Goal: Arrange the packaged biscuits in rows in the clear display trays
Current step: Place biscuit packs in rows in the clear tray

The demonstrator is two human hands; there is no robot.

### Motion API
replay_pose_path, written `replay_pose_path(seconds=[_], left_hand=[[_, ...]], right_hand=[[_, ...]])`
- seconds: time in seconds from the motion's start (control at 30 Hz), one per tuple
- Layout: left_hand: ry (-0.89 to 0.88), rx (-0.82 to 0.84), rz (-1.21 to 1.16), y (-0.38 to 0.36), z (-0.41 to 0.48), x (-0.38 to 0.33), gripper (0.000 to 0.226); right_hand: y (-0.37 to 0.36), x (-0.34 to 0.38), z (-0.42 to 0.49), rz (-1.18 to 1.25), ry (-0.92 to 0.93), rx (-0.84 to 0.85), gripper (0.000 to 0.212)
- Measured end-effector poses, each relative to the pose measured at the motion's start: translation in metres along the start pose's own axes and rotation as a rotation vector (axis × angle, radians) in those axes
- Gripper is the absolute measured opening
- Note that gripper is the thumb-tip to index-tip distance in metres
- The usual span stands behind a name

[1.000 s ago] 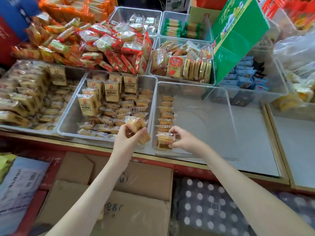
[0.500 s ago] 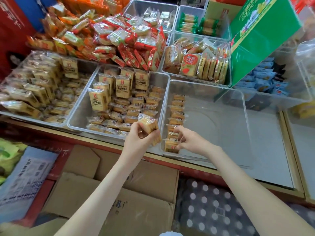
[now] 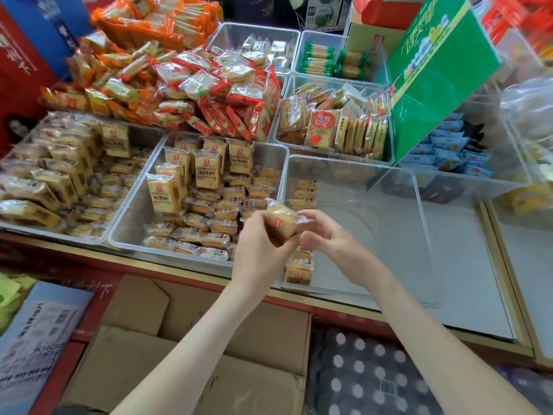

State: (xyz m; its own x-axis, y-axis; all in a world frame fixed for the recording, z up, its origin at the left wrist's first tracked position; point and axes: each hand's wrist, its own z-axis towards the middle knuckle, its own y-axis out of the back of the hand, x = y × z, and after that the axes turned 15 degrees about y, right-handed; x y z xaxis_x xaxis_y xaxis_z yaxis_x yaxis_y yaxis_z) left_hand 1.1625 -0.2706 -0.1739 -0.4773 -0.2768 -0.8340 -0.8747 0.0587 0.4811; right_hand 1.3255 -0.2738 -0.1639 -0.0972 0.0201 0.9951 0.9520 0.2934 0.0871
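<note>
My left hand (image 3: 260, 253) grips a stack of clear-wrapped yellow biscuit packets (image 3: 281, 224) above the near left corner of a clear display tray (image 3: 419, 211). My right hand (image 3: 326, 238) touches the wrapper end of the top packet with its fingertips. Along the tray's left wall runs a single row of biscuit packets (image 3: 300, 265), partly hidden behind both hands. The rest of this tray's floor is bare. To its left stands a second clear tray (image 3: 131, 217) filled with the same packets, some upright at the back.
More trays and heaps of snack packets fill the back and left of the counter. A green carton (image 3: 437, 73) leans over the tray's far right corner. Open cardboard boxes (image 3: 209, 354) and a dotted bundle (image 3: 374, 372) lie below the counter's red front edge.
My right hand left the row in the tray and rose to the packets in my left hand. My left hand shifted right, above the tray corner.
</note>
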Motion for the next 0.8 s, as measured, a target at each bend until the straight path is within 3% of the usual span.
replay_pose_path(seconds=[0.07,0.23,0.37,0.5,0.63,0.73,0.8], left_hand=[[-0.087,0.019,0.084,-0.012,0.008,-0.006,0.057],[-0.292,0.292,0.334,-0.025,0.036,-0.017,0.091],[-0.369,0.073,0.631,-0.024,0.077,-0.007,0.083],[-0.267,0.178,0.794,-0.031,0.098,0.006,0.081],[-0.164,0.255,0.694,-0.039,0.098,0.011,0.075],[-0.185,0.22,0.631,-0.037,0.096,0.011,0.069],[-0.21,0.15,0.554,-0.027,0.093,0.015,0.061]], right_hand=[[-0.003,0.0,0.002,0.049,-0.031,-0.036,0.041],[0.029,-0.024,0.023,0.221,-0.03,-0.423,0.023],[0.081,-0.058,0.046,0.009,-0.07,-0.587,0.027],[0.109,-0.102,0.072,-0.211,-0.179,-0.615,0.041],[0.102,-0.129,0.101,-0.306,-0.235,-0.546,0.048],[0.097,-0.139,0.114,-0.308,-0.27,-0.67,0.05],[0.098,-0.143,0.113,-0.402,-0.278,-0.763,0.063]])
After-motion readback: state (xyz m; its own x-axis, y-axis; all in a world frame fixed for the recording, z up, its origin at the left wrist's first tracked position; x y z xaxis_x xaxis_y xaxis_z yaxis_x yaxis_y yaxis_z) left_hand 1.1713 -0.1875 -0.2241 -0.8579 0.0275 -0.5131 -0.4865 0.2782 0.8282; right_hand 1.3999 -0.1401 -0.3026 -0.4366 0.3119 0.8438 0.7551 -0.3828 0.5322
